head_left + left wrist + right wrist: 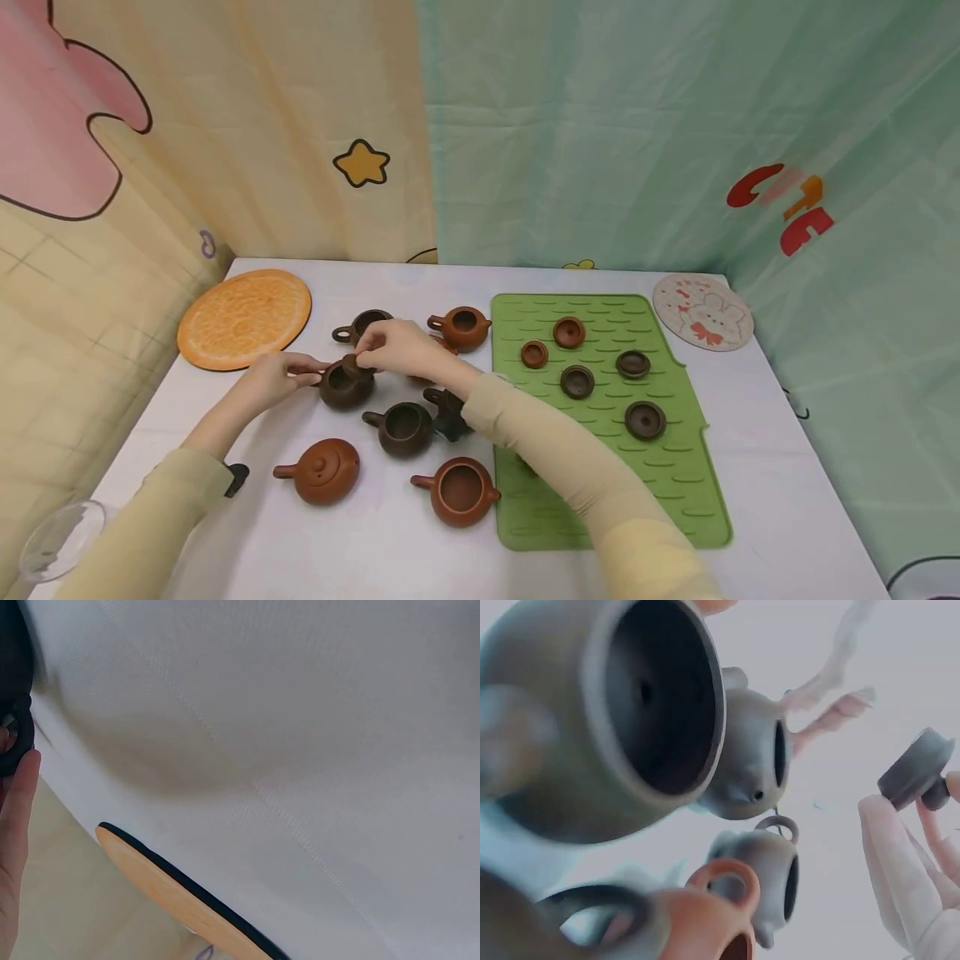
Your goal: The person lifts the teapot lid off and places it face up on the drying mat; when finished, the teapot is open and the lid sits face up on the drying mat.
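My left hand (272, 385) pinches the handle of a small dark brown teapot (347, 395) that has its mouth uncovered. In the left wrist view, fingers (19, 802) touch the looped handle (21, 742). My right hand (397, 346) pinches a dark lid (350, 365) over that teapot's mouth. In the right wrist view the lid (919, 769) is tilted, held by its knob and apart from the teapot (746, 761). Close by are another dark open teapot (405, 429) and, behind the right hand, one more (371, 320).
A green mat (678, 475) carries several loose lids, among them a dark one (645, 420). A lidded reddish teapot (326, 472) and open reddish ones (461, 492) stand around. An orange-slice placemat (243, 319) lies at the back left, a rabbit placemat (705, 312) at the back right.
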A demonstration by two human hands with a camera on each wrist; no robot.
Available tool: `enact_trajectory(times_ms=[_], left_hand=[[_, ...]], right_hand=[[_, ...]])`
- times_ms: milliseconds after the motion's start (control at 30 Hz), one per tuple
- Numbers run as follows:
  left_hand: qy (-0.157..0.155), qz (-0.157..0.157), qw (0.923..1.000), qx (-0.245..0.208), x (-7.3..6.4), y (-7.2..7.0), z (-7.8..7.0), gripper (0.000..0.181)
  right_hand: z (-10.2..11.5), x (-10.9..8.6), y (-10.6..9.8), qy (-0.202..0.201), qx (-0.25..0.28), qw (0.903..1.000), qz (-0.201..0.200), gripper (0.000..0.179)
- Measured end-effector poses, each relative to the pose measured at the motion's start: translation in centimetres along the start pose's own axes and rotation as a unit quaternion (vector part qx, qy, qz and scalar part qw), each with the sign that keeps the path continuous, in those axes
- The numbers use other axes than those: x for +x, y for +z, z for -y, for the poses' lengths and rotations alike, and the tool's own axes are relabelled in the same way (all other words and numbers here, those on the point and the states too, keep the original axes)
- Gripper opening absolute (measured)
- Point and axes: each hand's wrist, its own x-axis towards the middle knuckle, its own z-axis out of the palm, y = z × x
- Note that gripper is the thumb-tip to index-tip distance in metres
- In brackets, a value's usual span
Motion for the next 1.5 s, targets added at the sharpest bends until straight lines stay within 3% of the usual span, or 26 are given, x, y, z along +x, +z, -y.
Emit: enact_trajectory(times_ms=[100,200,333,633,733,867,933,967,1100,1233,1333,1500], left_hand=[[0.005,-0.002,1.0000,-0.001,0.1,0.1,0.0,0.022],[0.009,-0.005,0.9999,0.000,0.1,0.2,0.1,0.021],[0.008,-0.004,1.0000,0.003,0.0,0.2,0.3,0.021],[0.006,0.003,1.0000,0.000,0.0,-0.2,0.3,0.022],[0.012,0.004,0.9999,0.003,0.1,-0.3,0.4,0.022],[0.013,0.003,0.9999,0.004,0.1,-0.2,0.4,0.023],[0.010,0.003,0.9999,0.006,0.1,-0.1,0.4,0.024],[0.009,0.003,0.9999,0.006,0.1,0.0,0.5,0.025],[0.010,-0.002,0.9999,0.007,0.0,-0.1,0.5,0.025],[0.015,-0.002,0.9999,0.003,0.0,-0.1,0.3,0.024],[0.011,0.000,0.9999,0.003,-0.1,-0.2,0.2,0.025],[0.004,0.006,1.0000,0.006,0.0,-0.2,0.1,0.025]], right_hand=[[-1.5,-2.5,-1.8,0.008,0.067,0.9976,0.012,0.018],[-3.9,-5.4,-3.7,0.027,0.150,0.9880,0.026,0.024],[-7.7,-9.9,-6.0,0.063,0.258,0.9638,0.025,0.028],[-15.8,-20.6,-9.6,0.088,0.386,0.9182,-0.023,0.020],[-17.4,-23.3,-9.8,0.091,0.423,0.9008,-0.032,0.024],[-18.7,-25.8,-9.9,0.066,0.479,0.8749,-0.022,0.030],[-19.2,-26.7,-9.8,0.061,0.481,0.8742,-0.021,0.033],[-19.4,-27.1,-9.6,0.067,0.473,0.8783,-0.024,0.037],[-19.7,-28.5,-8.9,0.135,0.365,0.9200,-0.049,0.056],[-19.5,-29.7,-8.1,0.198,0.243,0.9479,-0.059,0.057],[-19.1,-30.4,-7.7,0.227,0.173,0.9556,-0.074,0.051],[-18.5,-30.8,-7.4,0.259,0.139,0.9506,-0.099,0.047]])
